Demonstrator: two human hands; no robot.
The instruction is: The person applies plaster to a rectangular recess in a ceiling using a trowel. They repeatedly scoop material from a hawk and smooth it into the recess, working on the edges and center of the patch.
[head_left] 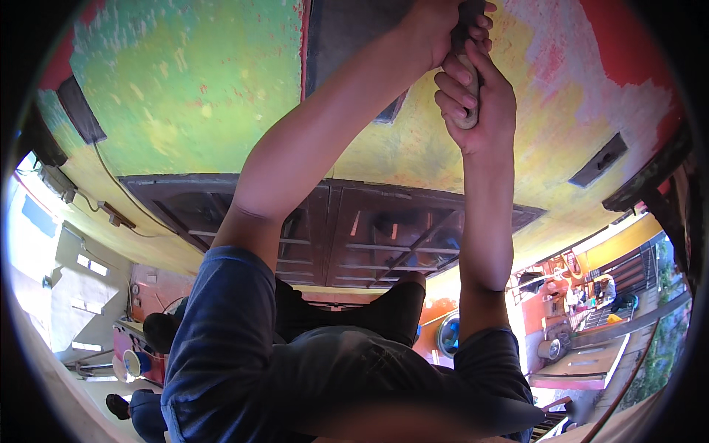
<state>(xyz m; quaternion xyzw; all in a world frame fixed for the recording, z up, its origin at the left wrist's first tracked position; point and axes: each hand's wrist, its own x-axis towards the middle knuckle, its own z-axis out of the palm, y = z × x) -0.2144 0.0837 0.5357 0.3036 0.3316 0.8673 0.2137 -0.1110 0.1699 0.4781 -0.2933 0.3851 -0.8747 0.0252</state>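
Observation:
Both arms reach up to the top edge of the head view, where my hands are closed round one hand tool. Its pale, rounded handle [469,112] sits in the grip of my right hand [492,92]. Above that, my left hand [441,28] wraps round the tool's dark upper part. The tool's far end lies beyond the picture, so its exact kind is hidden. Around the hands spreads a painted wall [199,96] in green and yellow, with blotchy, worn patches. Just left of the hands, a dark rectangular panel [347,44] is partly covered by my left forearm.
Dark wooden frames with glass panes [332,229] cross the middle behind my arms. A dark wall plate [598,159] is at right; a cable [118,181] runs along the left. A bucket [136,362] stands lower left. Assorted household items [569,295] show at far right.

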